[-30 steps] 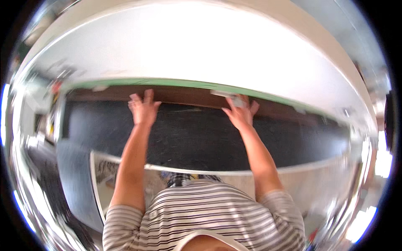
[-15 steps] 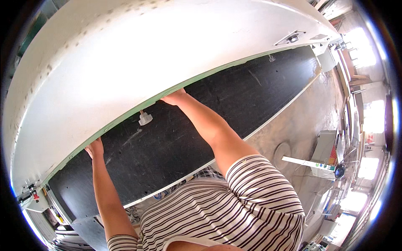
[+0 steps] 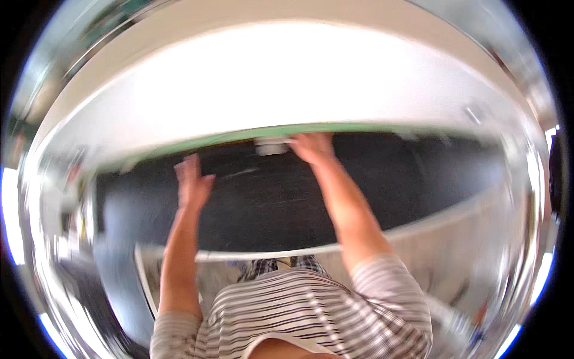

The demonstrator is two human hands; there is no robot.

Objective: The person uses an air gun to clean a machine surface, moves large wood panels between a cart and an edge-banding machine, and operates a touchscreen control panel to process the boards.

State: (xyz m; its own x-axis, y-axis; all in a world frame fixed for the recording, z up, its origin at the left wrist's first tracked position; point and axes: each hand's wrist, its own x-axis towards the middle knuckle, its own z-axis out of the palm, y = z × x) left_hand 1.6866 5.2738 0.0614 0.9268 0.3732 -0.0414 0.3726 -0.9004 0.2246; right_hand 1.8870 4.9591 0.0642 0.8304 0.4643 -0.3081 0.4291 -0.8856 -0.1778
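The black tabletop [image 3: 263,212] lies in front of the person, its long axis running left to right, with the green strip [image 3: 341,128] along its far side, beneath the white cover [image 3: 287,78]. The left hand [image 3: 193,182] holds nothing over the tabletop, thumb apart from the blurred fingers; the right hand [image 3: 314,148] reaches the strip beside the pale block [image 3: 272,145], but whether its fingers grip cannot be told. Both forearms extend forward, the right angled inward.
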